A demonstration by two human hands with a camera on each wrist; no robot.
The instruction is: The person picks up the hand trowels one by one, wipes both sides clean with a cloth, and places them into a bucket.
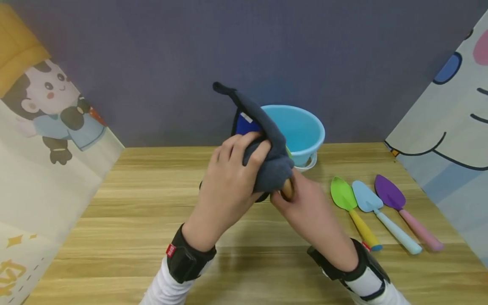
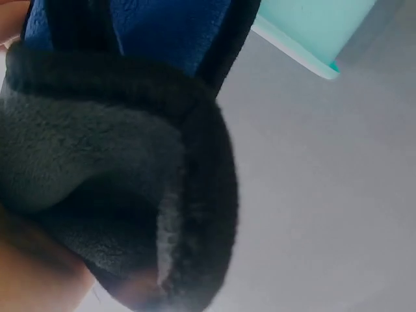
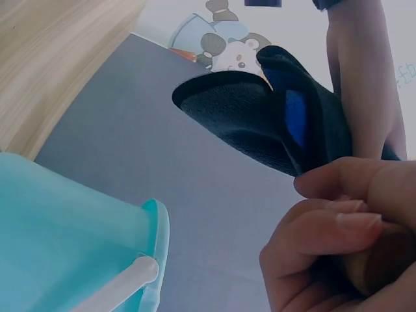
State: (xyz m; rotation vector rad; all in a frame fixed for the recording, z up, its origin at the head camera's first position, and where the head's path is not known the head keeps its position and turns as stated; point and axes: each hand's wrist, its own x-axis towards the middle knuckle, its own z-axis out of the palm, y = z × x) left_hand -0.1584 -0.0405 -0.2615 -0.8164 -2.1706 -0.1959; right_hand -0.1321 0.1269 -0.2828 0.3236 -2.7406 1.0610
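My left hand (image 1: 230, 182) grips a dark grey cloth (image 1: 272, 169) with black edging and a blue reverse side. The cloth is folded over the far part of a tool, and a sliver of green shows at its right edge. My right hand (image 1: 310, 203) holds the tool's tan handle (image 1: 287, 189), its fingers curled round it in the right wrist view; the handle's rounded brown end (image 3: 390, 260) shows there. In the left wrist view the cloth (image 2: 84, 143) fills much of the picture. Both hands are raised over the table, close together.
A light blue bucket (image 1: 297, 127) with a white handle stands behind the hands by the dark back wall. At the right lie a green trowel (image 1: 343, 194), a light blue trowel (image 1: 367, 197) and a purple trowel (image 1: 389, 192) on the wooden table (image 1: 133, 237). Cartoon-printed panels flank both sides.
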